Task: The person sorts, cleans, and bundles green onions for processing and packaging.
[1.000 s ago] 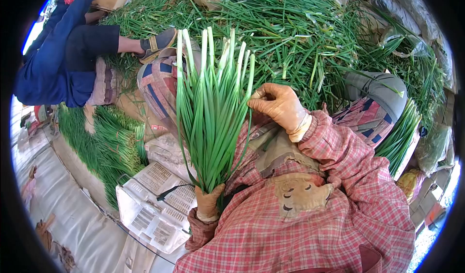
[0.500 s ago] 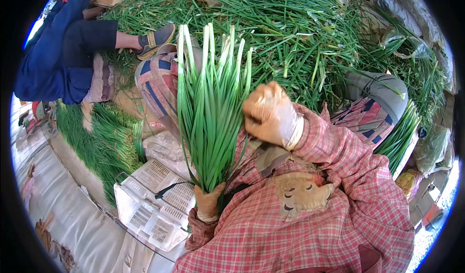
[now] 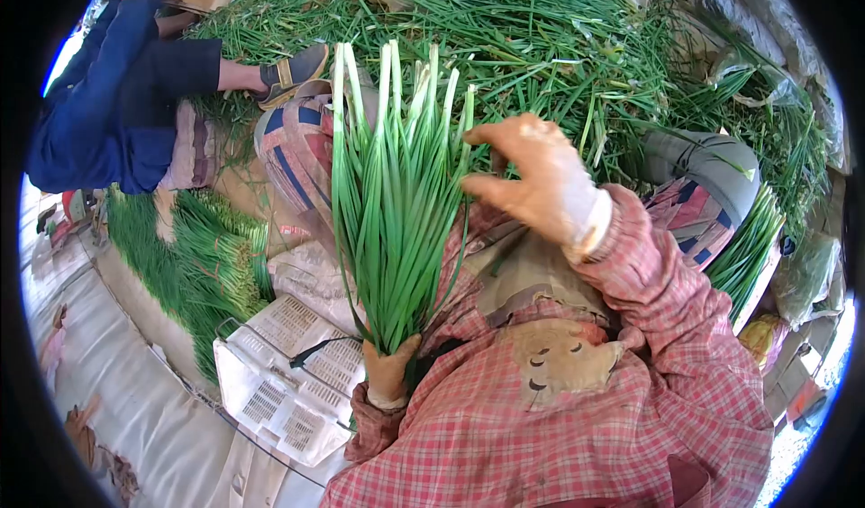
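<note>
My left hand (image 3: pixel 388 375), in a tan glove, is closed round the lower, leafy end of a bunch of garlic chives (image 3: pixel 389 220). The bunch stands up and fans out, its pale cut stem ends at the top. To the right of it is my right hand (image 3: pixel 544 176), gloved too, with thumb and forefinger apart and pointing at the outermost stem. Those fingertips are right at the edge of the bunch, and nothing shows between them. Beyond the stems lies a wide heap of loose chives (image 3: pixel 550 76).
A white slatted plastic basket (image 3: pixel 286 377) stands at my left. Behind it lie tied chive bundles (image 3: pixel 216 256). A person in dark blue clothes (image 3: pixel 108 103) sits at the upper left, one shoe (image 3: pixel 297 71) near my knee. More chives (image 3: pixel 750 251) lie at the right beside plastic bags (image 3: pixel 805 278).
My right hand has gone from closed to open, thumb and forefinger spreading, and has shifted slightly right and up. My left hand still holds the bunch in nearly the same place.
</note>
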`<state>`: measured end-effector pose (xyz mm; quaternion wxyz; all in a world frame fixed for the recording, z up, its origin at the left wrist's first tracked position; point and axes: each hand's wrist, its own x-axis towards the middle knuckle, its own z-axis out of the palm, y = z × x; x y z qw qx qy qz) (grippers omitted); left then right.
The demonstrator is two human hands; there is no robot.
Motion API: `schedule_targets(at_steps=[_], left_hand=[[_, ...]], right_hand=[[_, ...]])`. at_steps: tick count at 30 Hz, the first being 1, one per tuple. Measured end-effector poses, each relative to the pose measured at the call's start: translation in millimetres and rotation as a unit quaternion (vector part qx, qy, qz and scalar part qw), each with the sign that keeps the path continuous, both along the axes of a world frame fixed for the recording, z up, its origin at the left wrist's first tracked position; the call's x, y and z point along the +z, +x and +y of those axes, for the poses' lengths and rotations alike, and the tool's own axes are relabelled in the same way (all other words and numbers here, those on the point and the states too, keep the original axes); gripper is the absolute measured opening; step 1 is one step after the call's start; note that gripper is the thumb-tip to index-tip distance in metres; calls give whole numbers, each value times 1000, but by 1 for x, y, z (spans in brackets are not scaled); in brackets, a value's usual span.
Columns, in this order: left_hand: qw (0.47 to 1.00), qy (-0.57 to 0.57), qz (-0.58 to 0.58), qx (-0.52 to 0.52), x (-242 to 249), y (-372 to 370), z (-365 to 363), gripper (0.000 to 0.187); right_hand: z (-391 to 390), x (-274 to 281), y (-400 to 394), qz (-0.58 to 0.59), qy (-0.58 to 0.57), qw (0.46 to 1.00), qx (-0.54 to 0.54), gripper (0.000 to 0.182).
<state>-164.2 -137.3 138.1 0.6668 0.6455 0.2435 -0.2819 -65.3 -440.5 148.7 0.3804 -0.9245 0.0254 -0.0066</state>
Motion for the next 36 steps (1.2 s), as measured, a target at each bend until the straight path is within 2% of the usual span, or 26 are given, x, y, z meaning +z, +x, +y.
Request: schedule_targets(at_steps=[2, 3, 6, 7, 10, 12, 14, 16, 17, 19, 20, 22, 24, 27, 30, 33, 36], left_hand=[[1000, -27, -15, 8, -4, 1, -1, 61], [1000, -24, -5, 10, -3, 0, 0, 61], [1000, -6, -16, 7, -9, -4, 5, 64], [1000, 2, -27, 2, -10, -5, 6, 65], [1000, 12, -28, -7, -9, -4, 6, 67], [1000, -9, -26, -6, -7, 0, 3, 67], [999, -21, -24, -2, -9, 0, 4, 66], [999, -24, -21, 1, -14, -3, 9, 65], [999, -30, -13, 9, -12, -3, 7, 64], [999, -45, 1, 22, -5, 0, 0, 63], [999, -44, 2, 22, -4, 0, 0, 62], [999, -42, 3, 23, -4, 2, -1, 61], [999, -32, -8, 17, -6, 0, 2, 61], [999, -30, -12, 19, -3, 1, -1, 61], [999, -29, -11, 14, -3, 2, -2, 62], [999, -30, -19, 14, -4, 2, -2, 62], [999, -31, -20, 9, -5, 2, -1, 62]], right_hand=[[14, -14, 10, 61, -105, 992, 37, 37], [18, -24, 10, 48, -73, 995, 43, 32], [25, -38, 5, 181, 180, 967, -11, 25], [28, -43, 1, 128, 210, 968, -40, 18], [31, -49, -8, -15, 120, 992, -22, 14], [31, -31, -17, -106, 47, 992, 57, 10], [31, -14, -31, -144, 204, 948, 197, 8], [33, 12, -41, -84, 429, 858, 271, 9], [26, 21, -38, -82, 400, 869, 280, 12], [23, 15, -30, -103, 230, 961, 113, 14], [21, 12, -24, -113, 138, 984, 24, 16], [20, 3, -11, -46, 72, 996, -38, 26], [25, -18, -4, -91, -32, 993, -61, 29], [28, -29, -2, -22, -60, 997, -40, 30], [28, -28, 1, 80, -22, 996, -28, 29], [29, -32, 3, 99, 11, 994, -42, 24], [30, -43, 4, 36, 31, 997, -60, 14]])
